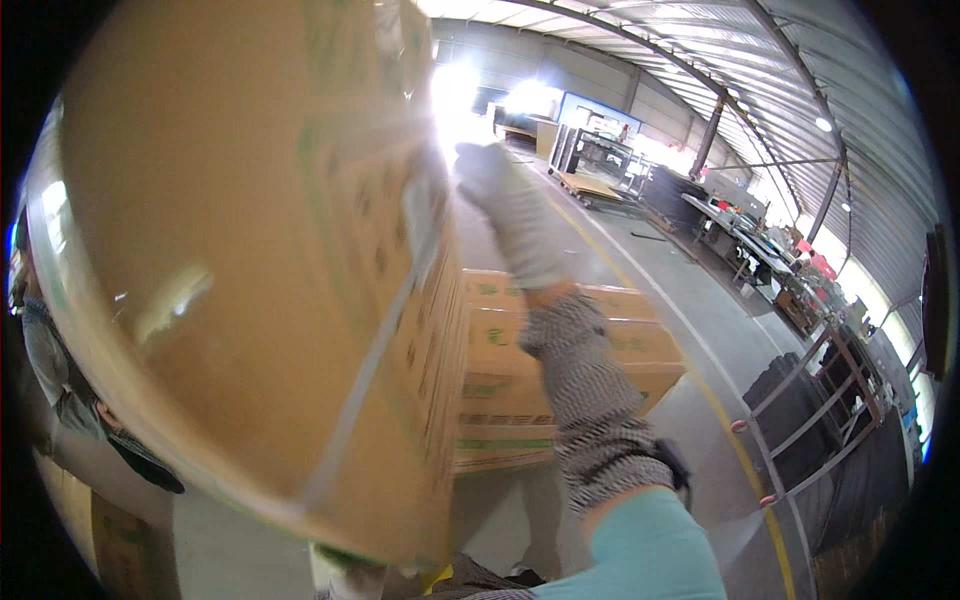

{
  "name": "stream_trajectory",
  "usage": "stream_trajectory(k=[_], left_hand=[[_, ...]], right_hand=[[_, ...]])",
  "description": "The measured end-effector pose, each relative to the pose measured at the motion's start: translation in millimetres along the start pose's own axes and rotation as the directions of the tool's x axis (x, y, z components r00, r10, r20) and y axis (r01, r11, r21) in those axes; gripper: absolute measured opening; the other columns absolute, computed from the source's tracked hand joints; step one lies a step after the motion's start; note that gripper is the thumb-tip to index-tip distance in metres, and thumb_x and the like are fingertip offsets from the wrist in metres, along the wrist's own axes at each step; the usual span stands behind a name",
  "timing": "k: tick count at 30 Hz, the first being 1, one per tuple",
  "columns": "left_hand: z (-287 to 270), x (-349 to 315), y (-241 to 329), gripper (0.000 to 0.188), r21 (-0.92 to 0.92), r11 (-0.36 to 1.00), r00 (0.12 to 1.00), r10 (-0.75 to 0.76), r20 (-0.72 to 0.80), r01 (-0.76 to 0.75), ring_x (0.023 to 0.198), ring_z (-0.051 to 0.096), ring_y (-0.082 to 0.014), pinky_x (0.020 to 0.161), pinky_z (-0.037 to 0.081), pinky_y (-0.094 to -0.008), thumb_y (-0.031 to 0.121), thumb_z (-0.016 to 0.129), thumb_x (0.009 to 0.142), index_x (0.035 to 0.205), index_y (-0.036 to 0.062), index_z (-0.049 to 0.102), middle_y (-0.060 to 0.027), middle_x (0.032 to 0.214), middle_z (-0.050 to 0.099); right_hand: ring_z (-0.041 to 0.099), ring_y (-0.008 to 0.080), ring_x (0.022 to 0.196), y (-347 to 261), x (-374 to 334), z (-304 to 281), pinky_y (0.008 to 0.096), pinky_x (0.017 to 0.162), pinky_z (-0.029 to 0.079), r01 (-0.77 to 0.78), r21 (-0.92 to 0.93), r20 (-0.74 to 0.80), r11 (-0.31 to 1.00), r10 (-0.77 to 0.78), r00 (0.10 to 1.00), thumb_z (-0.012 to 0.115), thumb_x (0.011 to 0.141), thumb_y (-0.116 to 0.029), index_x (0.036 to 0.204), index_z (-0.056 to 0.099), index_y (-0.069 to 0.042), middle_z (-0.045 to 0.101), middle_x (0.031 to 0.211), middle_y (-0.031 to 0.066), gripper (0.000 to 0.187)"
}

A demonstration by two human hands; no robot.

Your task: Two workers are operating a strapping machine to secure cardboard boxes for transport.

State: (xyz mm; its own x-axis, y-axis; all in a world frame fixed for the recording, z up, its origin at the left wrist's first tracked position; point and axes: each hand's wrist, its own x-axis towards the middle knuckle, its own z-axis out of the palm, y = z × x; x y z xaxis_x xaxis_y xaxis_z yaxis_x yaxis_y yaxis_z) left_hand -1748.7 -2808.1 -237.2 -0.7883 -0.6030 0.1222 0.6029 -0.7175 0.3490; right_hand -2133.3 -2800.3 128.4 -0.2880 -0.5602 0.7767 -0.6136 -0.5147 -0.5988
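A large tape-sealed cardboard box (230, 230) looms tilted over the left and middle of the view, blurred by motion. A pale plastic strap (360, 400) runs along it. My right hand (487, 178), in a white glove with a grey knit sleeve, reaches to the box's upper right edge; glare and blur hide its fingers in part. Low down, my left hand (352, 577) is gloved too and grips the bottom edge, mostly covered by the box. Behind my right forearm sits a stack of similar cardboard boxes (500, 350).
On the left, partly behind the box, stands another person (60, 370). Another carton (120, 545) is at the lower left. A metal-framed cart (820, 400) stands on the right, past a yellow floor line (735, 430). Cluttered workbenches (750, 240) line the far right.
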Motion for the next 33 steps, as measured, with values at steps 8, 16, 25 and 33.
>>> stream_trajectory(k=[8,16,25,33], left_hand=[[347.2,185.7,-403.9,0.092,0.122,0.825,0.645,-0.515,0.564,0.553,0.132,0.041,-0.0339,0.111,0.034,-0.0475,0.063,0.058,0.086,0.145,-0.0007,0.028,-0.0206,0.144,0.041],[311.5,299.3,-544.6,0.079,-0.545,0.623,0.706,-0.704,-0.076,0.562,0.135,0.035,-0.0405,0.117,0.028,-0.0456,0.046,0.054,0.095,0.146,-0.0034,0.021,-0.0264,0.145,0.034],[144.1,281.3,-419.7,0.072,0.250,0.874,0.909,-0.411,-0.073,0.416,0.139,0.033,-0.0377,0.113,0.029,-0.0512,0.048,0.048,0.096,0.147,0.0004,0.029,-0.0206,0.152,0.032],[-56.4,-32.0,-228.1,0.064,0.123,0.992,0.434,0.103,-0.895,0.017,0.143,0.028,-0.0353,0.118,0.022,-0.0447,0.039,0.040,0.100,0.150,0.0024,0.024,-0.0206,0.155,0.026]], right_hand=[[0.055,0.0270,0.121,-186.6,-310.2,-413.9,0.0417,0.108,0.037,-0.155,-0.352,-0.654,0.923,-0.125,0.746,0.043,0.099,-0.047,0.124,0.058,0.001,0.059,0.127,0.0182,0.056],[0.052,0.0328,0.124,-6.1,-598.4,-630.9,0.0464,0.106,0.040,-0.728,0.370,-0.747,0.577,0.650,0.136,0.050,0.094,-0.055,0.137,0.048,-0.003,0.053,0.137,0.0151,0.068],[0.031,0.0321,0.140,212.7,-564.1,-604.8,0.0480,0.110,0.034,-0.666,0.049,-0.638,0.744,0.537,0.553,0.038,0.099,-0.048,0.147,0.035,-0.007,0.031,0.153,0.0165,0.063],[0.034,0.0302,0.138,291.9,-615.5,-473.1,0.0452,0.107,0.035,-0.844,0.438,-0.489,0.308,0.870,0.063,0.040,0.096,-0.050,0.146,0.037,-0.008,0.034,0.151,0.0161,0.064]])
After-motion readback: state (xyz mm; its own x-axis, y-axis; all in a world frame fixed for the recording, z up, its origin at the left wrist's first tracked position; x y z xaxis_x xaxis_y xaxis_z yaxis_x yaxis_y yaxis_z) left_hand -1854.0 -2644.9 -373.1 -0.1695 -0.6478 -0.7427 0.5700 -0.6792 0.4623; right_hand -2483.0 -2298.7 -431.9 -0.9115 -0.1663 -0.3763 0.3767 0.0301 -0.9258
